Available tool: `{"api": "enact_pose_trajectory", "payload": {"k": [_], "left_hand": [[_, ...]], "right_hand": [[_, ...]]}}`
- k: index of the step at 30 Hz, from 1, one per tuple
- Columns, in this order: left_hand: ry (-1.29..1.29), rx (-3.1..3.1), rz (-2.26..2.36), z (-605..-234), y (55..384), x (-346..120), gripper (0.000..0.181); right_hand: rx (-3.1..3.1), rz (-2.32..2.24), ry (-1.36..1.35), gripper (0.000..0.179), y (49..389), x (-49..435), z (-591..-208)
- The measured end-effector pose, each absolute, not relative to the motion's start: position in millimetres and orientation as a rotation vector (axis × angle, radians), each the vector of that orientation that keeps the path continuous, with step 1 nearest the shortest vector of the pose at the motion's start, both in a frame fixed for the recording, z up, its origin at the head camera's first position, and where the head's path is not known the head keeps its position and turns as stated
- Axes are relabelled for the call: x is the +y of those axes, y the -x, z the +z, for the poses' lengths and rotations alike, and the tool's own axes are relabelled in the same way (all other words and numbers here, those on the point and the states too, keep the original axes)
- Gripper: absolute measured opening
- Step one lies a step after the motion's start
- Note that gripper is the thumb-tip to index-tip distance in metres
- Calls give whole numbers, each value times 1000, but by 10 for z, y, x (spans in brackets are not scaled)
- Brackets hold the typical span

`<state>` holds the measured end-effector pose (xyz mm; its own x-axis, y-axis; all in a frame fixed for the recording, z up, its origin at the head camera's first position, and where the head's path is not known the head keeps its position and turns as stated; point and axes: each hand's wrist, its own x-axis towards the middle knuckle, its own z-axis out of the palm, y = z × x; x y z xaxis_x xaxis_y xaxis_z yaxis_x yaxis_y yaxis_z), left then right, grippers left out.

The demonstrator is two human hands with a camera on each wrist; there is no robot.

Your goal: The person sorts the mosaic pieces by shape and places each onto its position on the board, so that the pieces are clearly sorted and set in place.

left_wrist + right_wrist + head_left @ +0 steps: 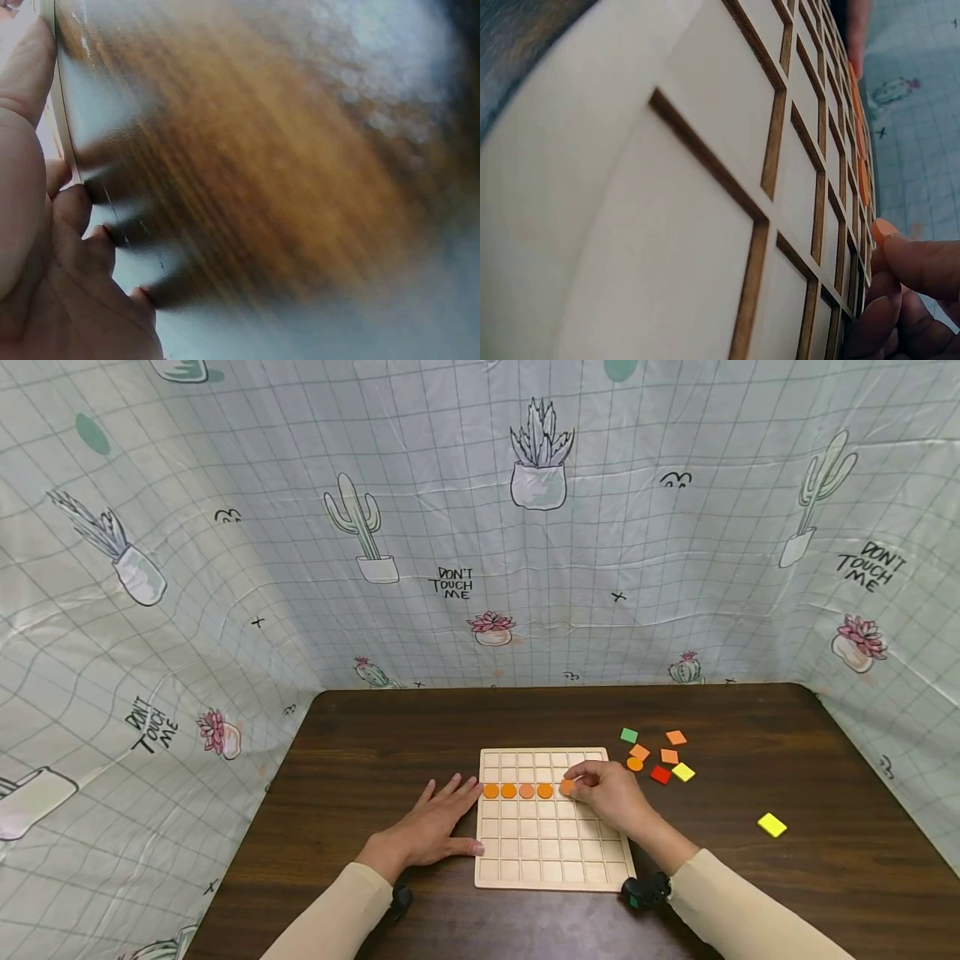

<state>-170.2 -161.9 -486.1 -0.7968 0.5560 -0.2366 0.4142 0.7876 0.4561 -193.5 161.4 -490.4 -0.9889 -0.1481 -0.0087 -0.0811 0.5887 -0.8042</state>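
Note:
A square wooden grid board [540, 849] lies on the table, with a row of several orange discs [508, 791] across it from its left edge. My right hand [617, 795] pinches another orange disc [567, 787] between thumb and fingers, over the board at the right end of that row. In the right wrist view the pinched disc [883, 228] shows tilted at the fingertips, close over the grid. My left hand [429, 827] rests spread on the table, its index fingertip and thumb touching the board's left edge. In the left wrist view, its fingers [73, 210] meet that edge.
Right of the board lie loose pieces: a green square [629, 736], several orange squares [669, 757], an orange disc [634, 764], a red square [661, 775] and a yellow square [683, 772]. Another yellow piece [772, 825] sits farther right. A patterned curtain [420, 635] surrounds the dark table [375, 727].

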Motion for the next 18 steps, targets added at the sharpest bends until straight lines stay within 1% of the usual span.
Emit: {"api": "enact_pose_trajectory", "payload": {"k": [18], "left_hand": [[-730,2618,541,-4878,1706,-1615,94]], "right_hand": [[2753,-1324,182,11,1932,1572,-4918]]}}
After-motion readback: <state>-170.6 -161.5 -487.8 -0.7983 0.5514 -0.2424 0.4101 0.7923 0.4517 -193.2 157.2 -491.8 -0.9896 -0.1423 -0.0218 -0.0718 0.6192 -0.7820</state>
